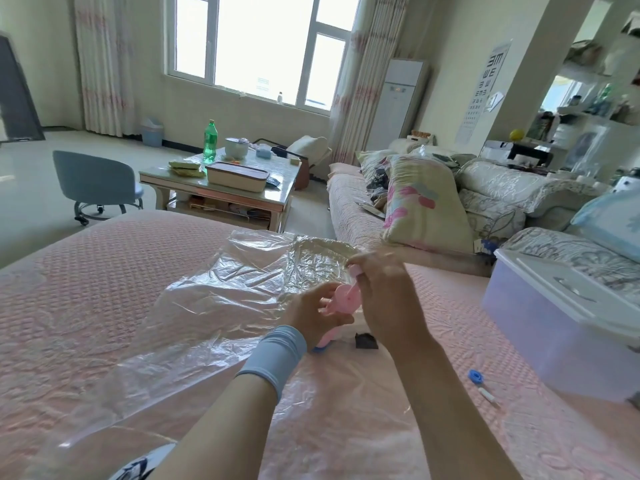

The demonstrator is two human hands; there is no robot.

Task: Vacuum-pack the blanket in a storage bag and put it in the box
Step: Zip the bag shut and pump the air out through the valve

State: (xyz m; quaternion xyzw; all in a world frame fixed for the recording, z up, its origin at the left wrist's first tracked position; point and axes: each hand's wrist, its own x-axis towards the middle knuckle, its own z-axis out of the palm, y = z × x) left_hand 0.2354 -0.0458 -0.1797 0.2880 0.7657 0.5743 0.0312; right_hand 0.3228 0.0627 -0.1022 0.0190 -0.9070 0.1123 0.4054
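Observation:
A clear plastic storage bag [214,306] lies spread and crinkled over the pink quilted bed. Inside its far end a pale folded blanket [322,258] shows through the plastic. My left hand [311,317] grips a small pink pump [343,299] over the bag. Just right of it, my right hand [384,292] pinches a pink piece at the pump's top. A translucent storage box [554,323] with a white lid stands on the bed at the right.
A small black piece [366,341] lies under my hands. A blue clip [475,376] and a white stick [486,394] lie on the bed near the box. A sofa with pillows [426,202], a coffee table [221,181] and a blue chair [97,181] stand beyond the bed.

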